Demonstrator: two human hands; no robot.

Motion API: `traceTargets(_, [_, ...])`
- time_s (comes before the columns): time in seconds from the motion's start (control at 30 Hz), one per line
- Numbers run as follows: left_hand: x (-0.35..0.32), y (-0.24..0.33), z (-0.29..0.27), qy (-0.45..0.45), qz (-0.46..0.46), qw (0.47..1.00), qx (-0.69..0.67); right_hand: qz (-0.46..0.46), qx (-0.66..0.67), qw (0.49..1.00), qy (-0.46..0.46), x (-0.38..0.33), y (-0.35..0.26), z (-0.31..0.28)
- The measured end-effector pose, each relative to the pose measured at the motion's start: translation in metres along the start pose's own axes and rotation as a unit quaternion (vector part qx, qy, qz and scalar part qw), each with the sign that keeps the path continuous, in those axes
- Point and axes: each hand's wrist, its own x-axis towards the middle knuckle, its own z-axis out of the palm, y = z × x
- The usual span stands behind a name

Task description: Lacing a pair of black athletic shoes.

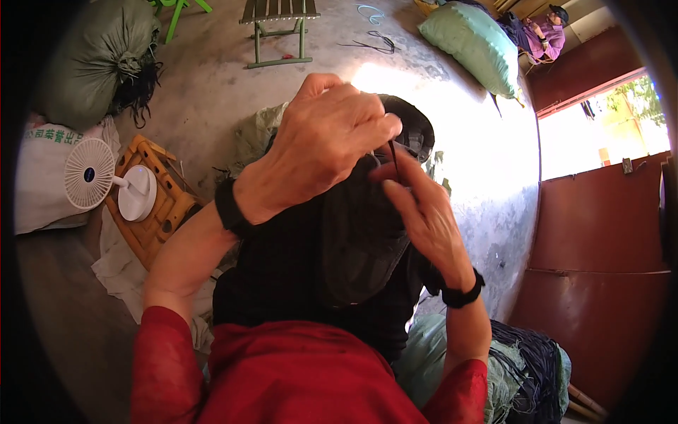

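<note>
My left hand is closed, thumb and fingertips pinched together on a thin black cord. That cord runs down to my right hand, whose thumb and bent fingers curl around its lower part. Below both hands a long black item with a rounded end lies on my dark-clothed lap; its exact kind I cannot make out. Past my hands a curved black rim shows, partly covered by my fingers.
At left, a white fan rests on an overturned-looking wooden stool, beside stuffed sacks. A folding stool stands ahead. Green bundles lie far right, near a seated person. Dark cords drape a sack at lower right.
</note>
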Motion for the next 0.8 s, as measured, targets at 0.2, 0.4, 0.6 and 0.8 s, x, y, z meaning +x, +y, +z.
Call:
traceTargets(0.2, [-0.021, 0.009, 0.037, 0.012, -0.27, 0.922, -0.276, 0.085, 0.497, 0.863, 0.035, -0.004, 0.013, -0.091])
traceTargets(0.4, [-0.035, 0.025, 0.063, -0.138, -0.214, 0.915, -0.313, 0.058, 0.472, 0.85, 0.226, -0.057, 0.053, -0.233])
traceTargets(0.6, [-0.042, 0.023, 0.06, -0.139, -0.216, 0.915, -0.31, 0.049, 0.456, 0.875, 0.157, -0.048, 0.037, -0.297])
traceTargets(0.8, [-0.033, 0.017, 0.059, -0.185, -0.166, 0.929, -0.275, 0.078, 0.496, 0.763, 0.408, -0.141, 0.089, -0.405])
